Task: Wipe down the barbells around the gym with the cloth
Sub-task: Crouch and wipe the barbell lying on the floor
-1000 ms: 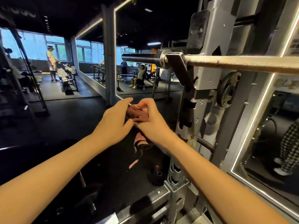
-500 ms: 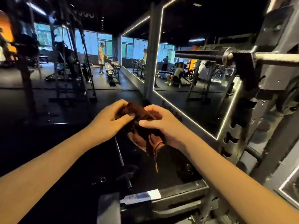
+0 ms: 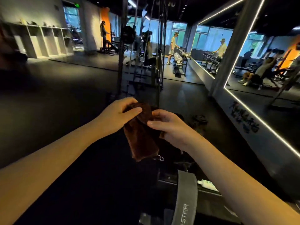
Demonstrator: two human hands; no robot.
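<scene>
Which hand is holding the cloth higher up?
The left hand pinches the brown cloth at its top fold; the right hand grips it lower, along its side edge.

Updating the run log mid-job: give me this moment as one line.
left hand: grips brown cloth | right hand: pinches brown cloth | cloth: hangs down between hands | contact: hands only

A: What is the cloth point(image 3: 141, 135) like?
B: Brown, soft and fuzzy, like a towel. It does not shine.
A: And the little clip point(image 3: 159, 158)?
B: Shiny metal, smooth.
A: The floor point(image 3: 56, 95)?
B: Dark and dull, a bit like rubber.
A: And the mirror point(image 3: 267, 75)?
B: Smooth, glossy glass. It shines a lot.
A: The grey beam point(image 3: 185, 198) down low?
B: Dull and smooth, with pale letters printed on it.
A: The dumbbell rack point(image 3: 179, 62) far off?
B: Metal, with small shiny bits.
</scene>
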